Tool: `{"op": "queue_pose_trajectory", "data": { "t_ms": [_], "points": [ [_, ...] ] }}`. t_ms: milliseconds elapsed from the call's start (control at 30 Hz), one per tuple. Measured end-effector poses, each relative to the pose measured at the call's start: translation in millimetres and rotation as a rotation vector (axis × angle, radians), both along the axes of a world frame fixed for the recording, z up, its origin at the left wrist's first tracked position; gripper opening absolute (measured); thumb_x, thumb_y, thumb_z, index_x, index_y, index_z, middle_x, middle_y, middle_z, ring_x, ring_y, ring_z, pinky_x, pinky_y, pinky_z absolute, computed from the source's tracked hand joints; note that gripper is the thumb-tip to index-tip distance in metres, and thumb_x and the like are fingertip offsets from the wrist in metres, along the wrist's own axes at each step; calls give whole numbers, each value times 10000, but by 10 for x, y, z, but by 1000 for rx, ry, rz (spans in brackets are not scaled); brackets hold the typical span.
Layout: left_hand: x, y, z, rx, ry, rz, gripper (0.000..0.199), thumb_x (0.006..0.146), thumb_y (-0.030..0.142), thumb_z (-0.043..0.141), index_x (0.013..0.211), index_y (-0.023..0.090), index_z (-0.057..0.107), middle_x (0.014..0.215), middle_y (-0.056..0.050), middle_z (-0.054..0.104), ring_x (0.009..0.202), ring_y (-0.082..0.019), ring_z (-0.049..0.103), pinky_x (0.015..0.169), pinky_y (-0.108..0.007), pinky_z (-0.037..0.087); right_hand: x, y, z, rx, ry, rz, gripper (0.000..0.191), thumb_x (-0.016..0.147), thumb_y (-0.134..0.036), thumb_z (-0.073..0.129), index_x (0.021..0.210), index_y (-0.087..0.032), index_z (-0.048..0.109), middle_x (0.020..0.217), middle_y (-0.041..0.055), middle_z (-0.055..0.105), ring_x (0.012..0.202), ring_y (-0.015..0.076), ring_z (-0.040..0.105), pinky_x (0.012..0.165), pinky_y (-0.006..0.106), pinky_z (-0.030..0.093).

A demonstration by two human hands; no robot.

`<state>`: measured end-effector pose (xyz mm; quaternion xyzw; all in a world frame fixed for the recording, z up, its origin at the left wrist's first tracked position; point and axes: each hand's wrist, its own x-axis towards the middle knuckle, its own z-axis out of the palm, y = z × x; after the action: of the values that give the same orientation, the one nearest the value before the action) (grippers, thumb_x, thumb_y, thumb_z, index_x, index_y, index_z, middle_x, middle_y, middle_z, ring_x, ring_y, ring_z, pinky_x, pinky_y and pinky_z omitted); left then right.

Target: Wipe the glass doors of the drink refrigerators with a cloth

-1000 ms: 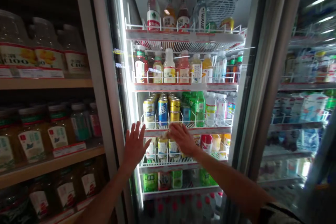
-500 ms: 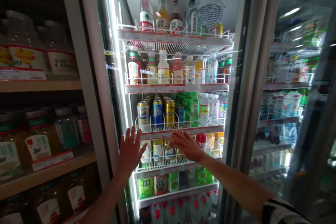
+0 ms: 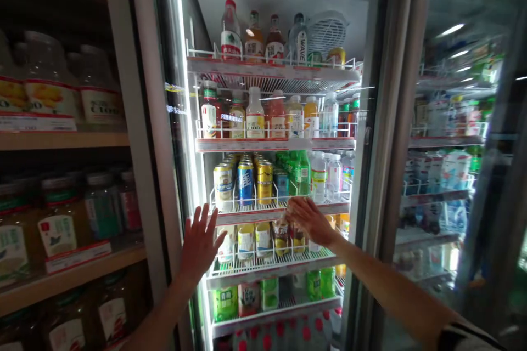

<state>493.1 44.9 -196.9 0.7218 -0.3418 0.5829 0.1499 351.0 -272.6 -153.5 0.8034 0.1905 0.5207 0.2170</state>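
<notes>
My left hand [image 3: 200,238], fingers spread and holding nothing, is up against the glass door at the left side of a lit drinks cooler. Over the front rail of the third shelf [image 3: 263,215] is my right hand [image 3: 308,220], its fingers bent, with a wiping smear of blur or something pale at the fingertips that I cannot make out. Behind the hands, that shelf bears a white can [image 3: 223,184], a blue can [image 3: 245,184], a gold can [image 3: 264,182] and green bottles [image 3: 301,173]. Yellow-labelled cans [image 3: 246,240] stand one shelf lower.
At the left, wooden shelves [image 3: 99,259] hold bottled drinks behind a metal frame. The cooler's upper shelves [image 3: 272,70] carry more bottles, and red-capped bottles [image 3: 284,334] stand at the bottom. Another glass-fronted cooler [image 3: 436,197] is at the right.
My right hand has moved right along the shelf rail, its fingers now more bent. My left hand stays spread at the left. The camera view has shifted slightly.
</notes>
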Motion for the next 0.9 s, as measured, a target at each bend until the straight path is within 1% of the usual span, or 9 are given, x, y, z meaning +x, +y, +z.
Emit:
{"op": "queue_pose_trajectory", "data": {
  "t_ms": [200, 267, 367, 433, 500, 667, 733, 800, 900],
  "points": [
    [-3, 2, 14, 2, -3, -13, 638, 928, 414, 349, 1477, 238, 75, 1554, -110, 122, 1433, -286, 79, 1132, -552, 158, -83, -717, 1232, 374, -450, -56, 516, 858, -107, 389, 1367, -186, 423, 1515, 94, 273, 1412, 287, 206, 1123, 542, 291],
    [-9, -6, 13, -6, -1, -20, 636, 928, 418, 345, 1477, 240, 77, 1555, -109, 117, 1432, -289, 83, 1131, -555, 152, -165, -879, 1120, 380, -496, -64, 522, 870, -115, 385, 1385, -199, 392, 1526, 91, 243, 1413, 282, 202, 1126, 544, 288],
    [-12, -18, 0, -16, 19, -19, 629, 928, 429, 330, 1476, 239, 88, 1553, -111, 130, 1428, -296, 108, 1127, -557, 163, -306, -1020, 487, 393, -470, -105, 533, 891, -132, 373, 1408, -255, 338, 1531, 73, 226, 1418, 272, 188, 1103, 561, 319],
    [-7, -24, -10, -18, 26, -3, 625, 928, 435, 316, 1477, 244, 86, 1552, -108, 138, 1426, -299, 118, 1123, -557, 178, -368, -1139, 246, 404, -466, -121, 513, 899, -149, 361, 1397, -270, 352, 1513, 80, 264, 1406, 272, 226, 1073, 571, 354],
    [1, -30, -16, -20, 18, 11, 622, 929, 430, 305, 1477, 247, 74, 1553, -107, 134, 1427, -295, 116, 1122, -556, 185, -376, -1292, 402, 439, -504, -135, 482, 909, -174, 343, 1386, -236, 374, 1495, 119, 289, 1399, 283, 239, 1067, 586, 344],
    [13, -54, -12, -34, -16, 17, 625, 928, 435, 288, 1479, 243, 63, 1556, -106, 119, 1429, -295, 104, 1122, -566, 173, -182, -1269, 1381, 652, -679, -97, 459, 910, -204, 298, 1338, -126, 443, 1434, 196, 357, 1380, 312, 264, 1073, 626, 279],
    [5, -67, -12, -42, -13, 14, 625, 927, 436, 289, 1479, 238, 72, 1553, -111, 134, 1428, -298, 109, 1122, -565, 175, -40, -933, 1324, 626, -696, -54, 474, 903, -177, 290, 1360, -176, 418, 1460, 156, 332, 1397, 293, 233, 1073, 619, 288],
    [-12, -70, -13, -43, -11, 2, 620, 929, 423, 292, 1479, 227, 84, 1551, -113, 141, 1428, -296, 110, 1127, -556, 168, 88, -518, 1010, 509, -615, -22, 505, 890, -153, 324, 1378, -267, 388, 1479, 83, 325, 1408, 243, 226, 1082, 547, 334],
    [-35, -28, 3, -35, -18, -10, 614, 924, 381, 325, 1477, 234, 103, 1550, -97, 155, 1429, -282, 116, 1139, -528, 160, 165, -116, 701, 170, -257, 13, 542, 850, -121, 397, 1368, -281, 408, 1461, 62, 375, 1409, 229, 229, 1100, 498, 327]
  ]
}}
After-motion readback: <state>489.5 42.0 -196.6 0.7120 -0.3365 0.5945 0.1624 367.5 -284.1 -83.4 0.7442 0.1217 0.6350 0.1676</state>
